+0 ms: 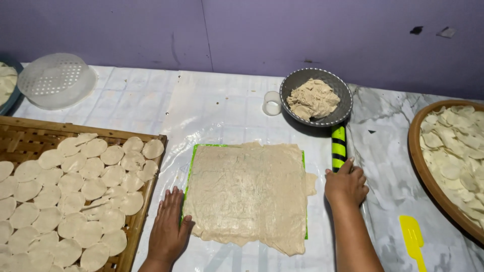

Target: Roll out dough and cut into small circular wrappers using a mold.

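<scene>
A thin beige sheet of dough [249, 194] lies spread over a green mat [190, 166] on clear plastic. My left hand [168, 229] rests flat on the plastic at the sheet's lower left edge, fingers apart. My right hand [346, 184] is closed around the lower end of a rod with green and black stripes [339, 146], just right of the sheet. The rod points away toward a grey perforated bowl [343, 108] holding a lump of dough [313, 98].
A woven bamboo tray [30, 133] at left carries several round dough discs [93, 189]. A brown round tray [418, 156] with more discs sits at right. A yellow spatula [413, 239], a small white ring [272, 103] and a white perforated lid [55, 80] lie around. A purple wall stands behind.
</scene>
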